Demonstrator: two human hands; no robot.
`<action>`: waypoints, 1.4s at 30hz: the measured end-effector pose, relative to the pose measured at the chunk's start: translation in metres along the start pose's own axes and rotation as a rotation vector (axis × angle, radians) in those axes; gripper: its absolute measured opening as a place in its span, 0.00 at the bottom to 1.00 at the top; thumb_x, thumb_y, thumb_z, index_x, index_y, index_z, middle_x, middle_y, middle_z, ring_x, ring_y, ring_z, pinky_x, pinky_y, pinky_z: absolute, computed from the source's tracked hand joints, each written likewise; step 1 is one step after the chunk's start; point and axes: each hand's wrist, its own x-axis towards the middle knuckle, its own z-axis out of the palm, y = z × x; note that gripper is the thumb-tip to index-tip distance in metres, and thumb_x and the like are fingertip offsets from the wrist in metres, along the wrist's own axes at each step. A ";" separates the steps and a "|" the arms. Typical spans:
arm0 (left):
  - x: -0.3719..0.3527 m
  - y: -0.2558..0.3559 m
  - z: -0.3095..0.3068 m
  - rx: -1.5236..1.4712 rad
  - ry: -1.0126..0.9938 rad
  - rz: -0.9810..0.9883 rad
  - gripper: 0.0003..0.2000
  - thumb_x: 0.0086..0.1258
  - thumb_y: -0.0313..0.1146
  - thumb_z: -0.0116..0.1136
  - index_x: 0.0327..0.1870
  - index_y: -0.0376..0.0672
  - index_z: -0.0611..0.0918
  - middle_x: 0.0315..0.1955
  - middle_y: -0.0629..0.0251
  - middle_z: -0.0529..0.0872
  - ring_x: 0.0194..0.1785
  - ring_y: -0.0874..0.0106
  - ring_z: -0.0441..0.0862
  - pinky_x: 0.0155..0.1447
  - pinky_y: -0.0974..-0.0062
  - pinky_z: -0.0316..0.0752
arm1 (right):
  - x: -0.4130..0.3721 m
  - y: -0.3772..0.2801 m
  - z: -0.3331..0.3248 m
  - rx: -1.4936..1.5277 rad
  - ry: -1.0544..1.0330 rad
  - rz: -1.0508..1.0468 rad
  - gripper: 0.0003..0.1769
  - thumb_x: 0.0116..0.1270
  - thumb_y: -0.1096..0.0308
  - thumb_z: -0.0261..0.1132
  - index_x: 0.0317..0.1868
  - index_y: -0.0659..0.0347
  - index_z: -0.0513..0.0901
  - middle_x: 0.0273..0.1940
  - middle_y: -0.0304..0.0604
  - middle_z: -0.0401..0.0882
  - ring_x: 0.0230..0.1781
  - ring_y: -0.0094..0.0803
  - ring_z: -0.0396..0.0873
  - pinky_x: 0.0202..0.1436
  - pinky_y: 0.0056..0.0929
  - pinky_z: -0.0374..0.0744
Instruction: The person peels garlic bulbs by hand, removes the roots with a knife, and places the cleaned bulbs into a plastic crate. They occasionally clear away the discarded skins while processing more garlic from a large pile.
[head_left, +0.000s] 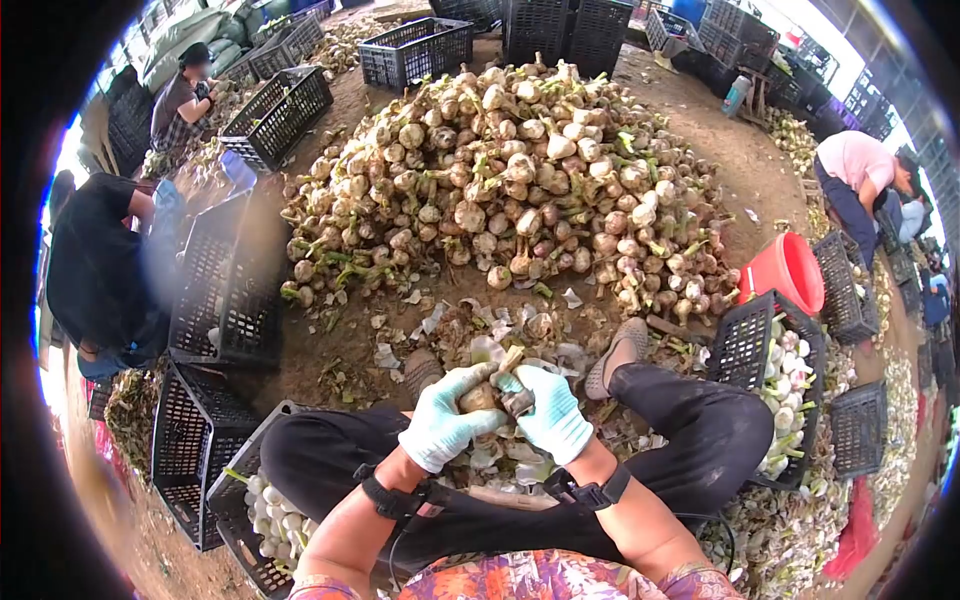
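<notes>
Both hands wear pale green-white gloves and meet in front of my lap. My left hand (450, 418) is closed round a brownish garlic bulb (480, 398), whose stem points up between the hands. My right hand (548, 412) is closed on a small dark object (517, 402) beside the bulb; its shape is too small to make out. Just beyond my feet rises a large heap of unpeeled garlic (500, 190). Loose skins (487, 350) litter the ground under and around the hands.
A black crate (745, 350) with whitish garlic stands at right, near a red bucket (780, 275). Another crate (235, 515) with white bulbs is by my left knee. More black crates (225, 290) stand at left. People sit or bend at far left and right.
</notes>
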 end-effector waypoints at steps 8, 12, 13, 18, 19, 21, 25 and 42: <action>-0.003 0.012 -0.002 -0.322 -0.088 -0.112 0.28 0.49 0.22 0.62 0.55 0.33 0.69 0.41 0.64 0.79 0.39 0.79 0.76 0.43 0.83 0.72 | -0.008 0.040 -0.011 -0.112 -0.164 -0.199 0.18 0.51 0.77 0.56 0.45 0.66 0.74 0.36 0.54 0.77 0.35 0.45 0.77 0.37 0.33 0.75; 0.003 -0.004 -0.001 0.056 -0.044 0.048 0.30 0.43 0.27 0.64 0.54 0.39 0.72 0.52 0.54 0.70 0.58 0.67 0.65 0.61 0.75 0.59 | 0.002 0.018 -0.020 0.334 -0.023 0.001 0.13 0.51 0.76 0.58 0.40 0.65 0.77 0.30 0.52 0.78 0.31 0.42 0.78 0.34 0.31 0.75; 0.004 -0.005 0.002 0.060 -0.050 0.040 0.30 0.43 0.27 0.64 0.54 0.39 0.72 0.52 0.54 0.70 0.58 0.67 0.65 0.61 0.75 0.59 | 0.002 0.018 -0.020 0.340 -0.038 -0.002 0.12 0.51 0.75 0.58 0.39 0.65 0.77 0.29 0.52 0.77 0.30 0.41 0.77 0.33 0.31 0.74; 0.004 -0.005 0.013 -0.424 -0.073 -0.073 0.30 0.52 0.33 0.60 0.58 0.38 0.66 0.50 0.55 0.72 0.51 0.65 0.70 0.49 0.74 0.68 | -0.004 0.017 -0.015 0.084 0.050 0.023 0.07 0.51 0.74 0.58 0.33 0.66 0.77 0.23 0.53 0.75 0.25 0.45 0.74 0.29 0.32 0.71; 0.004 -0.003 0.013 -0.719 -0.065 -0.128 0.30 0.55 0.36 0.59 0.59 0.38 0.63 0.46 0.55 0.75 0.41 0.66 0.77 0.37 0.74 0.77 | -0.004 0.010 -0.018 0.136 0.100 0.016 0.07 0.51 0.74 0.59 0.32 0.66 0.77 0.23 0.54 0.74 0.24 0.46 0.73 0.28 0.32 0.71; -0.001 -0.003 0.011 -0.857 -0.194 -0.172 0.31 0.58 0.42 0.56 0.61 0.38 0.60 0.43 0.56 0.76 0.39 0.65 0.78 0.28 0.71 0.78 | -0.005 0.006 -0.017 0.162 0.113 -0.014 0.06 0.52 0.74 0.59 0.32 0.66 0.77 0.22 0.52 0.74 0.22 0.44 0.73 0.28 0.31 0.71; 0.001 -0.008 0.018 -0.922 -0.055 -0.272 0.33 0.57 0.43 0.59 0.60 0.39 0.60 0.46 0.58 0.73 0.41 0.67 0.77 0.33 0.74 0.78 | -0.008 0.007 -0.009 0.557 0.149 0.336 0.04 0.53 0.75 0.58 0.30 0.67 0.76 0.23 0.47 0.75 0.21 0.32 0.72 0.27 0.27 0.70; -0.009 -0.002 0.018 -0.249 0.260 0.111 0.22 0.59 0.34 0.59 0.52 0.33 0.70 0.43 0.62 0.76 0.43 0.75 0.75 0.45 0.79 0.72 | -0.020 -0.015 -0.009 0.511 0.090 0.313 0.07 0.59 0.76 0.54 0.35 0.69 0.78 0.27 0.36 0.78 0.27 0.16 0.71 0.30 0.16 0.71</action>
